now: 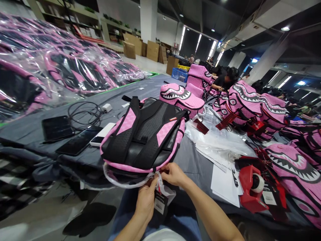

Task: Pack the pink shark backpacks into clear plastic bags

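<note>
A pink and black backpack lies on the grey cloth at the table's front edge, its straps and padded back facing up. Clear plastic film hangs along its near edge. Just below that edge my left hand is closed in a pinch on the gathered film. My right hand, also closed, pinches the film close beside the left fingertips, against the backpack's lower rim. A black hang tag with a white label dangles under both hands, partly covered by film. The exact grip of the fingertips is partly hidden.
Left of the backpack lie a dark phone, a black tablet-like device and a coiled cable. To the right are plastic bags, a red tape dispenser and shark-mouth backpacks. Wrapped backpacks fill the left side.
</note>
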The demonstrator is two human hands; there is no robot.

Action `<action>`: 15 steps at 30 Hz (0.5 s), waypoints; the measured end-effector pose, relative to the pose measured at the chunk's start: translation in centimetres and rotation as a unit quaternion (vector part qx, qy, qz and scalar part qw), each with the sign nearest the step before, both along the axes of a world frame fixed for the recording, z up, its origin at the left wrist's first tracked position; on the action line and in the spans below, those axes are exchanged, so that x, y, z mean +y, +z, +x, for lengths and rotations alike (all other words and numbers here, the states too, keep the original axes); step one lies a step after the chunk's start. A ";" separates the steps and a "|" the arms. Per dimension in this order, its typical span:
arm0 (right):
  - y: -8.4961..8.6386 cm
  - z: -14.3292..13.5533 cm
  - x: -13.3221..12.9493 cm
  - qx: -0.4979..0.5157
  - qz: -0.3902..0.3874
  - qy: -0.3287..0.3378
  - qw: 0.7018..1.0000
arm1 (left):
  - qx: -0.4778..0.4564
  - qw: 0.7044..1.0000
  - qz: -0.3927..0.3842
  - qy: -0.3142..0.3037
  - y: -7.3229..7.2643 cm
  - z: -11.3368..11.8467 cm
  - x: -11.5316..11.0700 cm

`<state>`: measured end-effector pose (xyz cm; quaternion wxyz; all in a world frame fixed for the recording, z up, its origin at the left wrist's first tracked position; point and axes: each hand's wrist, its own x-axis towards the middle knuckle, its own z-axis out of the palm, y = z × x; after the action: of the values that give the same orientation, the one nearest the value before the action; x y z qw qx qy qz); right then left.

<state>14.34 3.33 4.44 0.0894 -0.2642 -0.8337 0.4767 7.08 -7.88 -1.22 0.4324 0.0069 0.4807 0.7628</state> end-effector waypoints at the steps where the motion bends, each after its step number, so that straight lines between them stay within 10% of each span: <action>1: 0.0 0.0 0.0 -0.006 -0.008 -0.016 1.000 | -0.002 1.000 0.002 0.004 0.1 0.0 0.0; 6: -0.5 0.1 -0.8 0.014 -0.052 -0.153 0.987 | -0.049 0.999 -0.012 -0.010 -0.1 -0.1 -0.1; 15: -2.0 -0.3 -0.9 0.019 -0.436 -0.033 0.899 | -0.055 0.997 -0.054 0.015 -0.2 -0.6 0.4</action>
<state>14.00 2.46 2.47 -0.0033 -0.2951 -0.5310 0.7943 6.44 -7.49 -1.38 0.4459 -0.0656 0.4972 0.7413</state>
